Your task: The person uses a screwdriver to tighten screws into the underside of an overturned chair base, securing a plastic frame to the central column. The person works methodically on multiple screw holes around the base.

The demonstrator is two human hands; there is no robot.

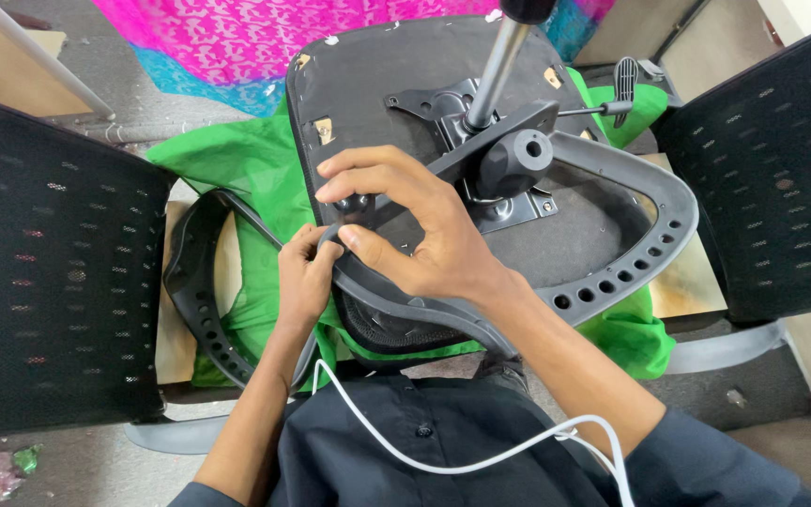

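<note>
Nearest was the person's dark shirt (405,460) with a white cable (481,462) looping across it. Left hand (304,277) sat centre-near, fingers (319,246) pinched narrow around the rim of the grey plastic armrest frame (612,282). Right hand (405,221) lay just right of it, fingers spread and pressing flat on the underside of the seat, thumb touching the same rim; not gripping anything fully.

The upturned seat pan (377,75) lay bottom-up in the middle, on green cloth (255,160), long axis running near to far. Its steel gas cylinder (497,66) pointed up and far, toward the camera's top edge. Black metal mechanism plate (509,160) with a round knob sat at the cylinder base; a lever (623,89) stuck out right.

The armrest frame curved right in a loop, smooth, with a row of round holes. A second black armrest loop (201,310) lay left, also perforated.

Tight room: black mesh backrests (49,272) hemmed both left and right edges. Pink patterned fabric (265,33) lay far, on grey floor (781,385).
</note>
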